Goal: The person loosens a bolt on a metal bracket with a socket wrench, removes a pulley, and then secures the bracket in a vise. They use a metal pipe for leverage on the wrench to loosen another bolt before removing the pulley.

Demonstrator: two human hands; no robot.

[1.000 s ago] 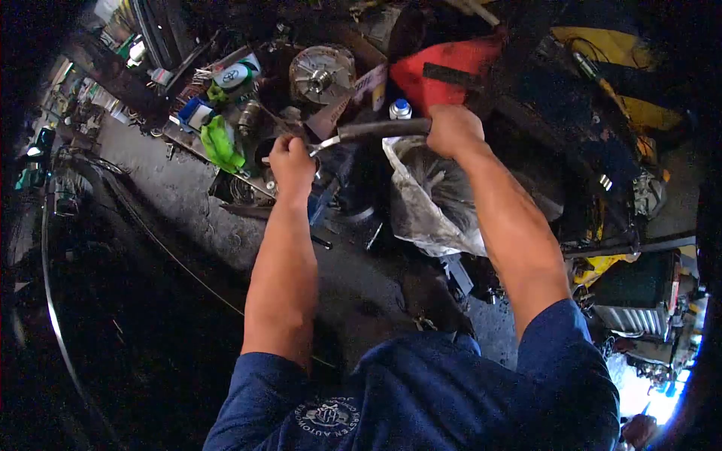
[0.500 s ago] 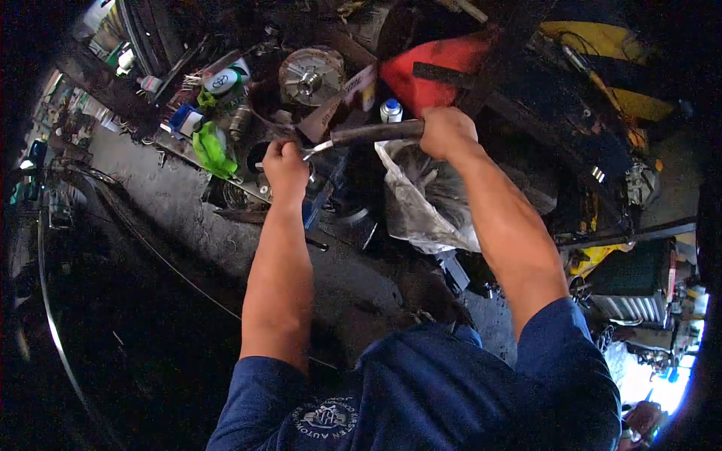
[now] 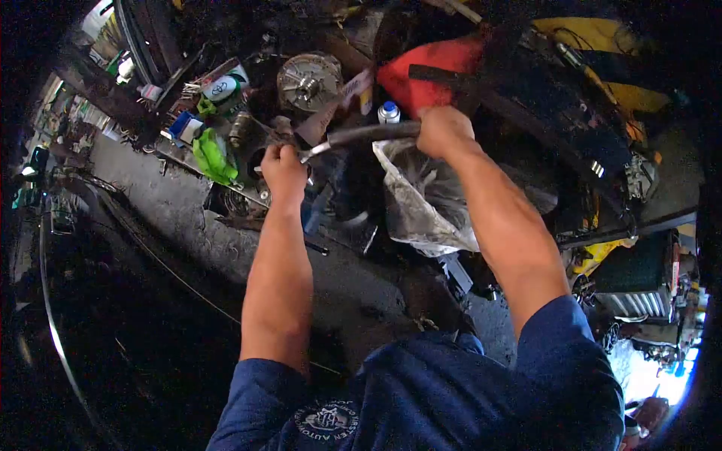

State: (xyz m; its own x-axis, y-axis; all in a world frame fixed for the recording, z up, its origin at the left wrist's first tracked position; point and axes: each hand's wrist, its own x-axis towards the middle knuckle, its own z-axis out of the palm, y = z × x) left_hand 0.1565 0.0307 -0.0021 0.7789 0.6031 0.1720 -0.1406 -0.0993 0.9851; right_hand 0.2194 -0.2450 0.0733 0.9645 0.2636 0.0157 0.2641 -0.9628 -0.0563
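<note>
A long wrench-like tool with a bright metal end and a dark tubular handle stretches between my hands, roughly level. My right hand is closed round the far end of the dark handle. At the metal end, my left hand is closed with the thumb on top; the tool's head and whatever it sits on are mostly hidden under it. Dark metal parts lie below and around that hand. Just beyond the handle stands a spray can with a blue cap, and on the near side lies a crumpled clear plastic bag.
A round metal drum-like part lies behind my hands, with a red object to its right. A green bag or cloth, a white-and-green container and a blue box are at left. A dark beam runs along the right.
Both hands keep their hold on the tool and have shifted very slightly left in view. The surroundings have shifted a little too, as the camera moved.
</note>
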